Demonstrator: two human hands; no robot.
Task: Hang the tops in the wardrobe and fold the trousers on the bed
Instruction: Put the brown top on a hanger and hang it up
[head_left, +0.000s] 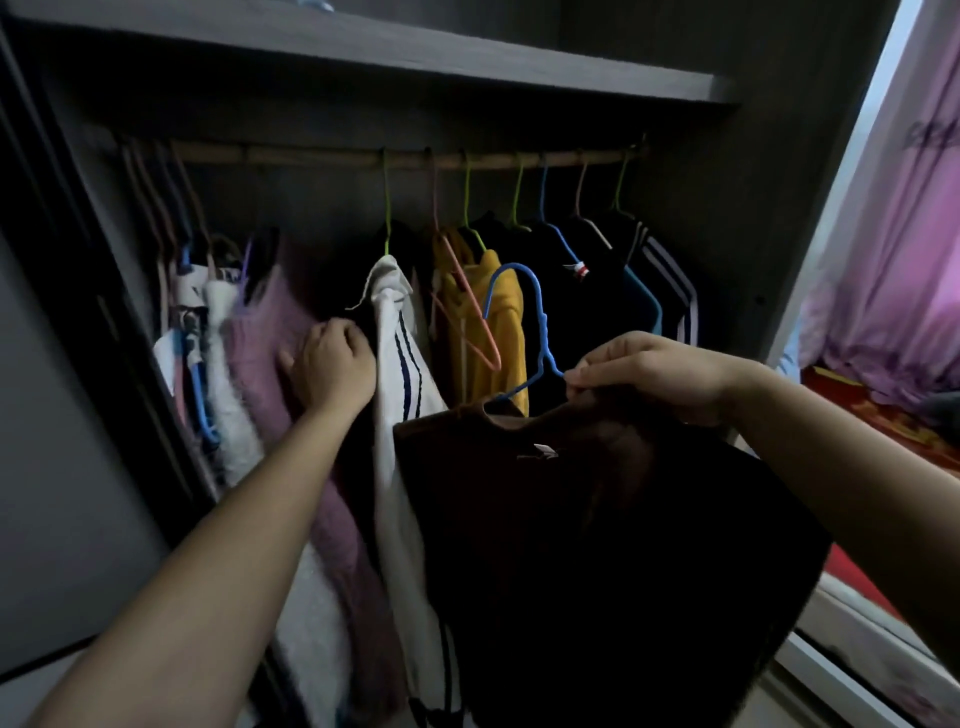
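A dark brown top (597, 545) hangs on a blue hanger (524, 322) in front of the open wardrobe. My right hand (649, 371) pinches the hanger's shoulder and the top's collar, holding it below the wooden rail (405, 158). My left hand (332, 364) reaches in between a fuzzy purple top (270, 353) and a white striped top (400, 364), fingers curled against the purple one. The hanger's hook is free of the rail.
Several tops on coloured hangers fill the rail: yellow (498, 322), black ones to the right, more bunched at the left. A shelf (415, 67) runs above. The wardrobe's dark side wall stands right, with pink curtains (893, 260) and a red bed cover (883, 415) beyond.
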